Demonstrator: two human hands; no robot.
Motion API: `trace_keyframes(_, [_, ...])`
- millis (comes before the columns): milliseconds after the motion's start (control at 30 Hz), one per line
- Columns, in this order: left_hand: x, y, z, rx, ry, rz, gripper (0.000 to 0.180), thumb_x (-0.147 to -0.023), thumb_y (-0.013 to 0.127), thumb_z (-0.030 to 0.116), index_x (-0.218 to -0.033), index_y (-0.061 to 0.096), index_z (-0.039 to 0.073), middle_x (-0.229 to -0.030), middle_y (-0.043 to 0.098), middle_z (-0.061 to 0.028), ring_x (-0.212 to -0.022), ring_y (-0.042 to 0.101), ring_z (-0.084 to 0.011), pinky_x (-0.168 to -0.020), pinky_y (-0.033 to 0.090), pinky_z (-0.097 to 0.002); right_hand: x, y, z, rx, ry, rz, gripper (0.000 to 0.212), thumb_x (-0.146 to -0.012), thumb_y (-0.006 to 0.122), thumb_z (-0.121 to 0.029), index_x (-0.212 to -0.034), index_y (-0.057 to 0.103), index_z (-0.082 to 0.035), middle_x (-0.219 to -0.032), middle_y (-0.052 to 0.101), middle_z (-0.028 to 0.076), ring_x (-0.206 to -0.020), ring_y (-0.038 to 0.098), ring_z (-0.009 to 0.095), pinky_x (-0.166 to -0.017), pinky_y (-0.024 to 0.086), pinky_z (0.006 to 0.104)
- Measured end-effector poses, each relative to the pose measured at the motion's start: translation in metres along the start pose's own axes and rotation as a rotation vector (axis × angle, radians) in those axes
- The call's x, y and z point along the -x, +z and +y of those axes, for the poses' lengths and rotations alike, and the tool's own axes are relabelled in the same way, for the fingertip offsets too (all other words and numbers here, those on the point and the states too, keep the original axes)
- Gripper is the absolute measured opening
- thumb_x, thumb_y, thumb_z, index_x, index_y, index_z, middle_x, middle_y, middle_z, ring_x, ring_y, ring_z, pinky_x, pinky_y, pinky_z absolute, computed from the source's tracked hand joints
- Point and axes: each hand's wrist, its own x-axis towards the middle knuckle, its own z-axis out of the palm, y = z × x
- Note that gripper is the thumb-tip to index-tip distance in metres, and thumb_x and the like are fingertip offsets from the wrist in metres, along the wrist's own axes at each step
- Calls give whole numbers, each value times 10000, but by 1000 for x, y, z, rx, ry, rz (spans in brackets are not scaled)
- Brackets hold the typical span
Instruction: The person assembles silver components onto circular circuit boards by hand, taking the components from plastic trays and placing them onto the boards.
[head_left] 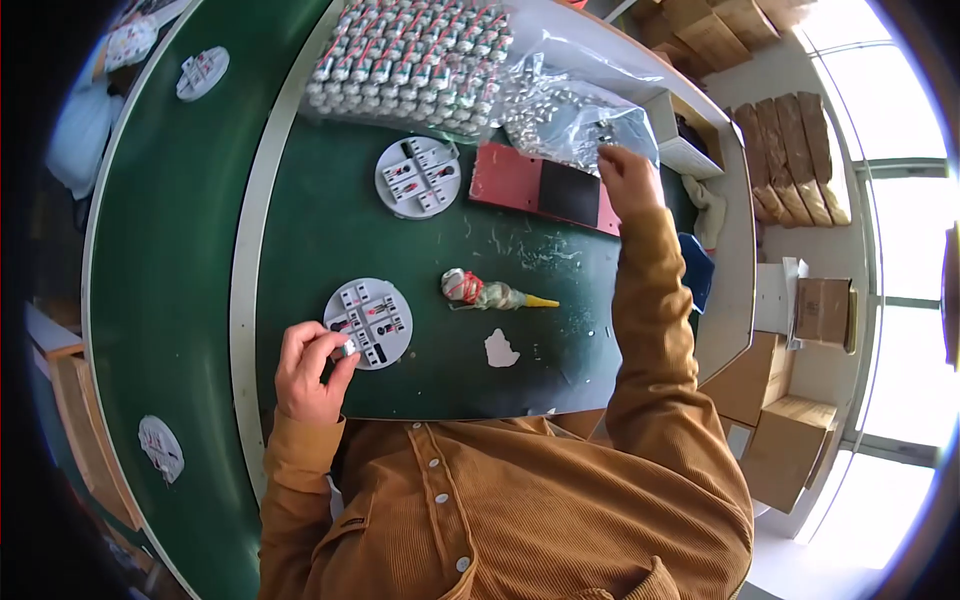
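My left hand (312, 378) is at the near left edge of a round grey plate (392, 345) with white blocks and small red and black parts. Its thumb and fingers pinch a small whitish, shiny piece (348, 347) over the plate's rim. At the back right, my right arm reaches out. My right hand (632, 183) has its fingers curled together beside a clear plastic bag (570, 115) of small shiny metal parts. Whatever is in those fingers, if anything, is too small to make out. Below it lies a red bar (507, 177) with a black pad (568, 190).
A second round plate (418, 178) sits farther back. Mid-table lies a cloth-wrapped tool (495, 293) with a yellow tip, near a white scrap (501, 349). Bundled white parts with red wires (405, 75) fill the back. Along the left, a green belt (190, 250) carries more plates (161, 448).
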Motion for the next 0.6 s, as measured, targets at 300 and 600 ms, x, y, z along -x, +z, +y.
trace_keyframes(300, [-7,14,0,-67,11,18,309,-793,820,-24,-1080,724,42,-1075,624,-80,-810,608,-232,-728,537,-344,-119,102,54,185,-104,33,389,-915,759,-390,-1107,805,-55,-1077,790,116,-923,716,317,-901,563,416])
trace_keyframes(600, [-7,20,-2,-61,-8,103,289,-792,845,14,-1055,733,56,-1039,619,-60,-812,588,-215,-749,524,-334,-156,105,36,199,-186,-351,415,-902,787,-313,-1206,774,-31,-1121,781,134,-993,725,270,-955,566,385])
